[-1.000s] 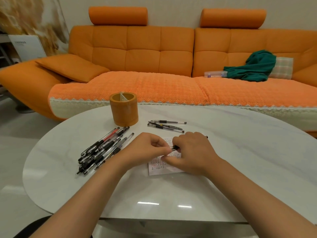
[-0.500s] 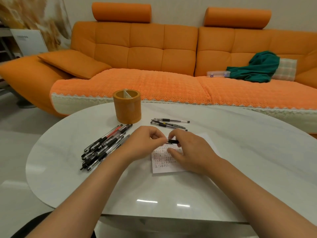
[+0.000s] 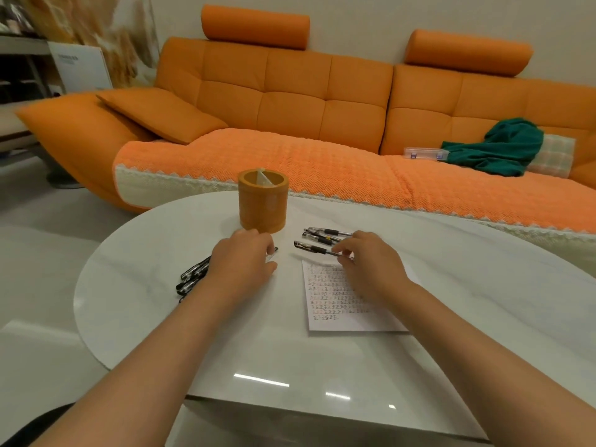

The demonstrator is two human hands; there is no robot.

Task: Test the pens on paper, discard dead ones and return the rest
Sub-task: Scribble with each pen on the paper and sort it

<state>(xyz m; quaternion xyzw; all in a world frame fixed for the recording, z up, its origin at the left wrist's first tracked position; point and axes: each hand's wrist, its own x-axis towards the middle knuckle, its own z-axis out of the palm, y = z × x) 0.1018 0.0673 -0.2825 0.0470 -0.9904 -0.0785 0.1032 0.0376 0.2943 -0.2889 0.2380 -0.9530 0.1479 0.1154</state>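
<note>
**Pens and a scribbled sheet on a white counter**

A pale, marble-look counter (image 3: 451, 285) stood before a long orange sofa (image 3: 290, 101). On the sofa lay a green cloth (image 3: 503, 146) and a small clear box (image 3: 425, 153).

The right hand (image 3: 371, 266) was stretched forward with its fingers (image 3: 350, 248) curled. Thumb and forefinger pinched the clear barrel of a capped pen (image 3: 309, 248). The pen was held low by the counter, with its black cap and clip pointing away to the left of those fingers. Just beyond the same fingers lay two more pens (image 3: 325, 235) of the same kind, clear-bodied with black caps and dark grips. They lay side by side and nearly parallel. Beneath the right fingers and nearer than them lay the paper (image 3: 338, 317), a white sheet covered in rows of small reddish and dark test marks, its lowest strip blank.

The left hand (image 3: 242, 266) hung palm down with bent fingers (image 3: 261, 243) over a pile of pens (image 3: 193, 275), whose black caps stuck out to the left by the wrist. One clear pen end (image 3: 273, 253) showed just beside the fingertips, but whether those fingers gripped it could not be told. Directly beyond the left fingers, close but apart, stood the pen holder (image 3: 263, 204). It was an upright orange cylinder with a pale divider in its open top.
</note>
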